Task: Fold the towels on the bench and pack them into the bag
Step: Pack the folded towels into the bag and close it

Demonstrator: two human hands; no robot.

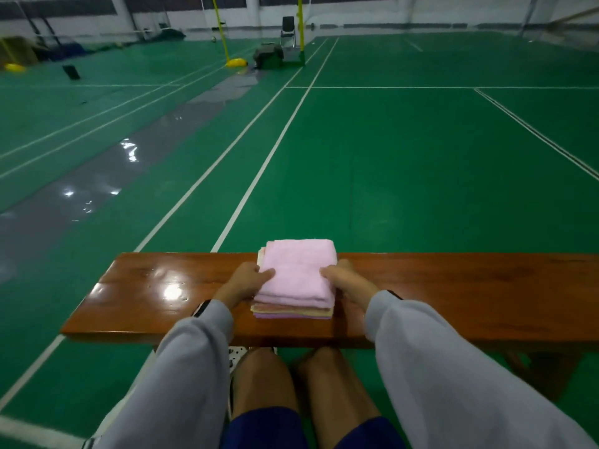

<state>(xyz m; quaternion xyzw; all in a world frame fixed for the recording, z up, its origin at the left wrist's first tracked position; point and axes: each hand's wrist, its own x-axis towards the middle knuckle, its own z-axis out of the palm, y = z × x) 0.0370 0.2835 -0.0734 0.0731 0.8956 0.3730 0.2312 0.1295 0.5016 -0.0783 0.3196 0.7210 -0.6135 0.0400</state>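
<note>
Hands, left (248, 281) and right (345, 280), grip opposite sides of folded towels (296, 280) on bench (453, 293).

One stack of folded terry towels (296, 280), pink on top; exact towel number unclear. One glossy brown wooden bench (453, 286). Two bare hands: left hand (248, 280), right hand (346, 278).

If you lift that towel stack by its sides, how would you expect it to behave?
The towel stack is probably soft and would sag unless squeezed. Its layers look uneven, so they may slide apart. The left hand and right hand flank it.
</note>
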